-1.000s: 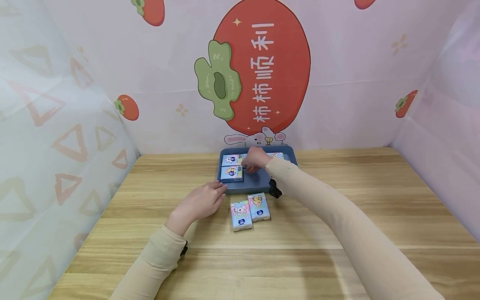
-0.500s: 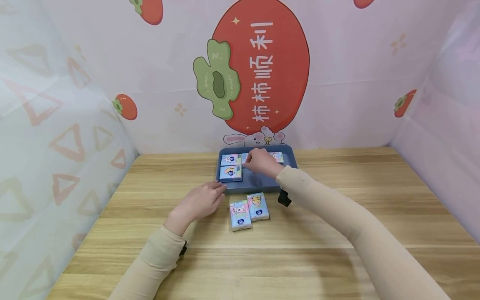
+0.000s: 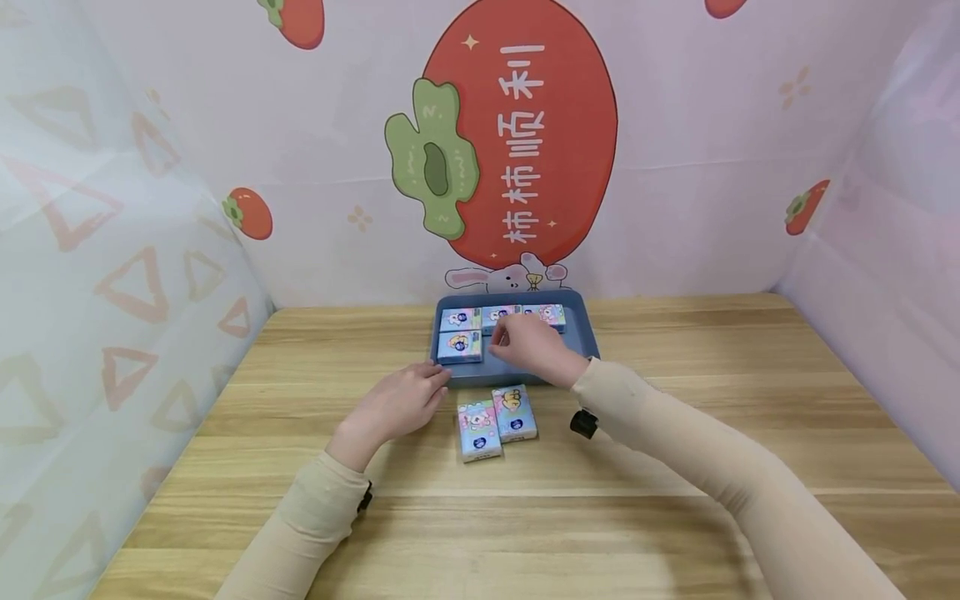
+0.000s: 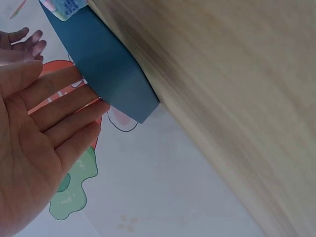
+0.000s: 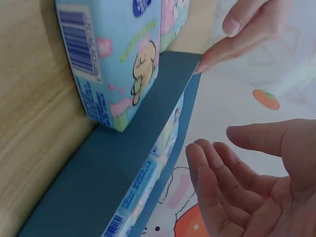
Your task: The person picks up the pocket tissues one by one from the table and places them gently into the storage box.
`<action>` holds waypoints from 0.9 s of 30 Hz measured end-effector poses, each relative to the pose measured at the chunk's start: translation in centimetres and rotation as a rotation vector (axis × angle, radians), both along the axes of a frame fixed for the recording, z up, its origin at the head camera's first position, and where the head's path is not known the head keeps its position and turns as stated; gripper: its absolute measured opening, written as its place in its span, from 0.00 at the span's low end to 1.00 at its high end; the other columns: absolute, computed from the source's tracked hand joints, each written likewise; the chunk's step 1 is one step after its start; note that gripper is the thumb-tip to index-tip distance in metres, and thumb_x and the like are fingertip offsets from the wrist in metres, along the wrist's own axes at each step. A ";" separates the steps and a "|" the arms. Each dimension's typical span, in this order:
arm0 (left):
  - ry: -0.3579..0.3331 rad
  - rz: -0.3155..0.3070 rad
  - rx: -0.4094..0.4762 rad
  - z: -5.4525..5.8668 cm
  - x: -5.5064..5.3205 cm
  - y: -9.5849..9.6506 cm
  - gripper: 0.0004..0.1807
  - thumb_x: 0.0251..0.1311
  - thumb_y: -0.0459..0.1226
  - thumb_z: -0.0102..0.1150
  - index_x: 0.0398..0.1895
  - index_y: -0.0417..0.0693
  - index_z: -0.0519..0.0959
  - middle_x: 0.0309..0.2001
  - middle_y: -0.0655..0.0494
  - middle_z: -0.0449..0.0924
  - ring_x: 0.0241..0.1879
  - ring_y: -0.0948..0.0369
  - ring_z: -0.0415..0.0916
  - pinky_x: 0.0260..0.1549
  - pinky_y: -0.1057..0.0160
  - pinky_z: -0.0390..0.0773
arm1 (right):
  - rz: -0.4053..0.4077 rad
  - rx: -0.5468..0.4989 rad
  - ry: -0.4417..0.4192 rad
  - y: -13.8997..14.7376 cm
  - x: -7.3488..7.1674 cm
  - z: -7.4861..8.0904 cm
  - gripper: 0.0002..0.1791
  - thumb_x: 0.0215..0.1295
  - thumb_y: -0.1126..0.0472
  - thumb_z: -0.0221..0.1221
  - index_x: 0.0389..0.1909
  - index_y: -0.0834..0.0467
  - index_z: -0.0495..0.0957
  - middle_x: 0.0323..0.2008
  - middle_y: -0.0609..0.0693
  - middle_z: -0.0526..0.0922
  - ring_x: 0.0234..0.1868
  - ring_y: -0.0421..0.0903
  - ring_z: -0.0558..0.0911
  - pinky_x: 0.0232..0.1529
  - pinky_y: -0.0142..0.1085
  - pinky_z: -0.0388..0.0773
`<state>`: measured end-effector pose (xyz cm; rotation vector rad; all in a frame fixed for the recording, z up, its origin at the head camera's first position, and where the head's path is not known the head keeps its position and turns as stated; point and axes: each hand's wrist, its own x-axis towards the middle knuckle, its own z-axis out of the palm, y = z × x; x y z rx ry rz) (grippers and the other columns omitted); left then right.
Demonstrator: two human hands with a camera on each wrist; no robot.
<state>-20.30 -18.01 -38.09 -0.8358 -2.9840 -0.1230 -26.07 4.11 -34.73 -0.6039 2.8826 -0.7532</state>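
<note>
A blue tray [image 3: 497,369] holds small cartoon-printed tissue packs: three along its back row and one tissue pack [image 3: 460,345] at the front left. My left hand [image 3: 401,400] has its fingers straight, with the fingertips at the tray's front left corner; in the left wrist view the left palm [image 4: 34,143] faces the camera beside the tray's wall [image 4: 106,64]. Over the middle of the tray hovers my right hand [image 3: 534,343], fingers loosely bent. The right wrist view shows nothing between the thumb and fingers of this right hand [image 5: 252,182].
Two more tissue packs lie side by side on the wooden table [image 3: 480,542], a pink-topped pack [image 3: 479,431] and a yellow-figured pack [image 3: 515,413], just in front of the tray. A printed backdrop [image 3: 337,250] rises behind the tray.
My right hand has drawn back from the front left tissue pack, moving right and toward me, and uncovered the back row. My left hand stays at the tray's corner.
</note>
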 end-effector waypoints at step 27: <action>-0.004 -0.001 -0.006 -0.2 0.0 0.0 0.20 0.69 0.39 0.46 0.59 0.41 0.75 0.58 0.42 0.75 0.61 0.46 0.71 0.60 0.48 0.72 | 0.026 0.074 -0.028 2.4 5.2 -1.9 0.12 0.56 0.53 0.67 0.35 0.55 0.79 0.21 0.44 0.76 0.22 0.41 0.74 0.22 0.31 0.71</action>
